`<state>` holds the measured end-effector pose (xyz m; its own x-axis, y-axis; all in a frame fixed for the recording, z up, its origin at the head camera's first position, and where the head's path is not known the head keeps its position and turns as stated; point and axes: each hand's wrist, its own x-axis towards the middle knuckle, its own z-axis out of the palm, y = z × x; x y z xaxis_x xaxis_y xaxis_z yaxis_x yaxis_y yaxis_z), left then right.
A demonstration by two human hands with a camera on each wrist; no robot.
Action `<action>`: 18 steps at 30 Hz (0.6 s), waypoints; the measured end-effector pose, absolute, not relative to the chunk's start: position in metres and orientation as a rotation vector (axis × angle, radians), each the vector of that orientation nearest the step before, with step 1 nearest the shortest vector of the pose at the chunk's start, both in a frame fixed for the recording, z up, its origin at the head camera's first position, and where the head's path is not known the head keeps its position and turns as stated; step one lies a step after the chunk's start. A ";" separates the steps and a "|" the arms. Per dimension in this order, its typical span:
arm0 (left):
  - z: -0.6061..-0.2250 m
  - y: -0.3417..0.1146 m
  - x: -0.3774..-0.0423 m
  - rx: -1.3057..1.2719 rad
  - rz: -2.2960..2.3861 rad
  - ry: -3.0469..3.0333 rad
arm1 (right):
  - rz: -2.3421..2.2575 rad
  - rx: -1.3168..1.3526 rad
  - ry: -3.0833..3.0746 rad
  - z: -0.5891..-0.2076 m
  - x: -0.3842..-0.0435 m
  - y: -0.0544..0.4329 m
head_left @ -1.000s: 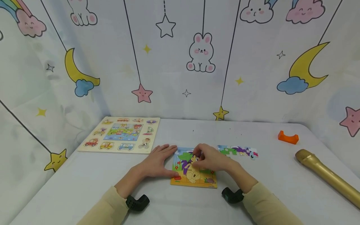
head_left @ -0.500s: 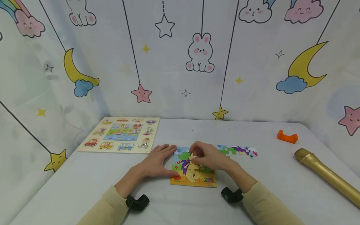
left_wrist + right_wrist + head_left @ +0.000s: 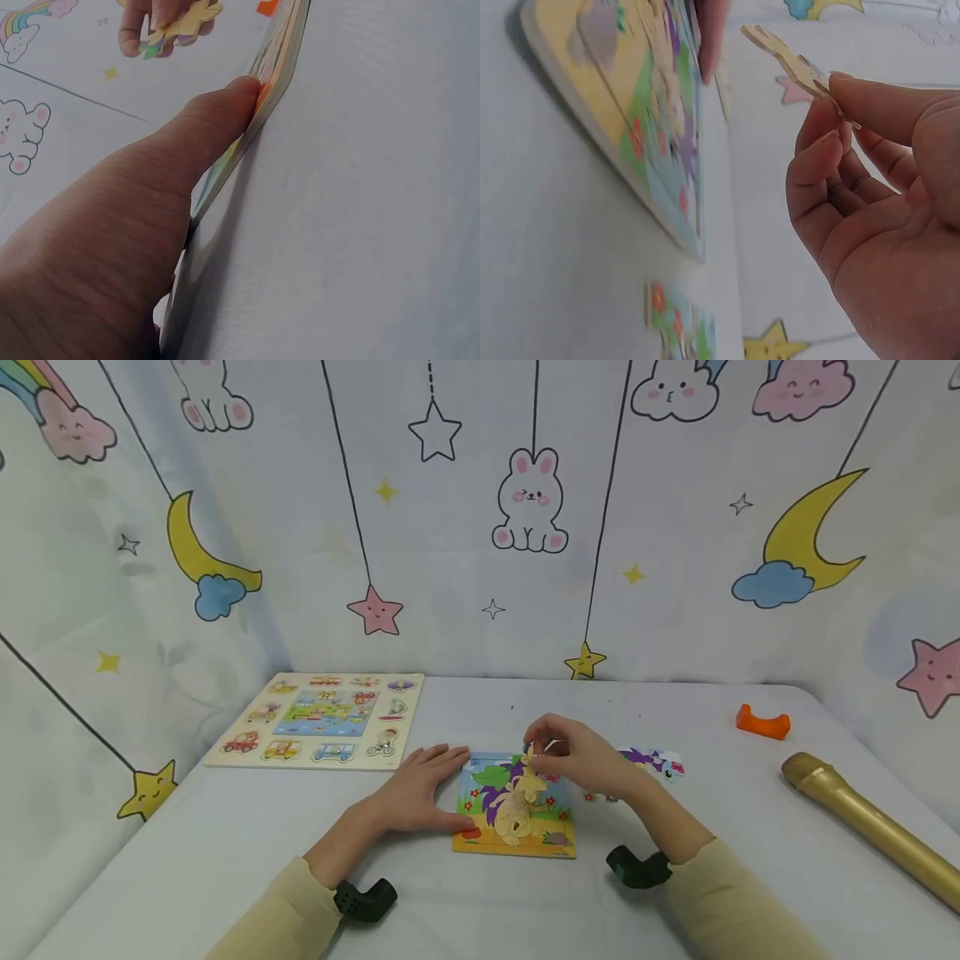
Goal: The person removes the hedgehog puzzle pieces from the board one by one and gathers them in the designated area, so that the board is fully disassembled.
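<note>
A small wooden jigsaw puzzle [image 3: 513,850] with a cartoon hedgehog picture lies flat in the middle of the table. My left hand [image 3: 422,793] rests along its left side with fingers extended, the thumb [image 3: 217,112] pressing on the rim. Above the puzzle's upper right, my right hand [image 3: 577,756] pinches a yellowish jigsaw piece [image 3: 795,69] between thumb and fingertips, raised off the board. In the left wrist view the same piece shows yellow with purple and green at one end. Part of the puzzle is hidden behind the right hand.
Several loose jigsaw pieces [image 3: 660,763] lie right of the puzzle, partly behind the right forearm. A larger vehicle picture board [image 3: 315,762] stands back left. An orange bracket-shaped object [image 3: 763,724] and a gold microphone [image 3: 862,818] sit to the right.
My right hand has lifted up and shifted right with the jigsaw piece, uncovering more of the puzzle. The left hand has kept its place at the puzzle's left side.
</note>
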<state>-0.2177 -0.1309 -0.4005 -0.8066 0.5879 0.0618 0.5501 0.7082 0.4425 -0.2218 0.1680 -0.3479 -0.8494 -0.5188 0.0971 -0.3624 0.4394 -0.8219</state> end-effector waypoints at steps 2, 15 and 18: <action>-0.401 -0.130 -0.218 0.949 0.687 2.824 | -1.390 -0.751 2.532 -0.346 -0.222 0.180; -0.403 -0.130 -0.219 0.928 0.655 2.833 | -1.340 -0.524 2.631 -0.350 -0.214 0.265; -0.403 -0.131 -0.219 0.924 0.650 2.837 | -1.314 -0.492 2.630 -0.353 -0.211 0.280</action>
